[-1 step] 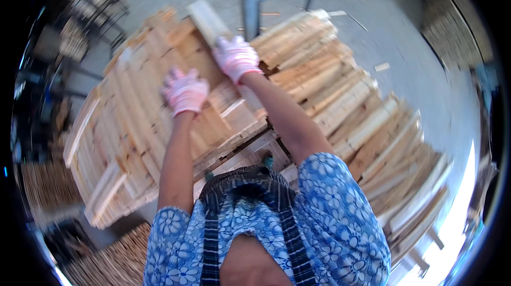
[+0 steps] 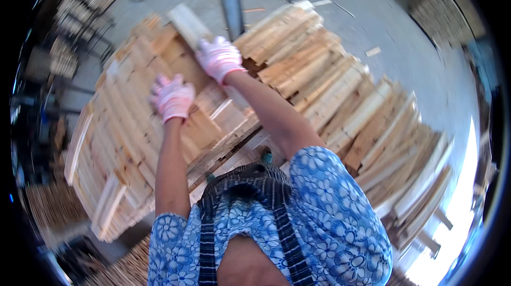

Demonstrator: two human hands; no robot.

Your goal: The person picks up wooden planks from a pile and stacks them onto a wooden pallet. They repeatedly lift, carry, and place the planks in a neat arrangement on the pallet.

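Working two-handed at laid boards [image 2: 118,113].
Got left hand [image 2: 174,97] spread over them, gripping nothing; covering near end of pale board [image 2: 187,24], at far edge near blue post [image 2: 229,4], with right hand [image 2: 219,59]; can't tell if clasped.

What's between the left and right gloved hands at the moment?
The head view shows a flat, brownish wood surface between the left hand and the right hand; I see no loose piece in that gap.
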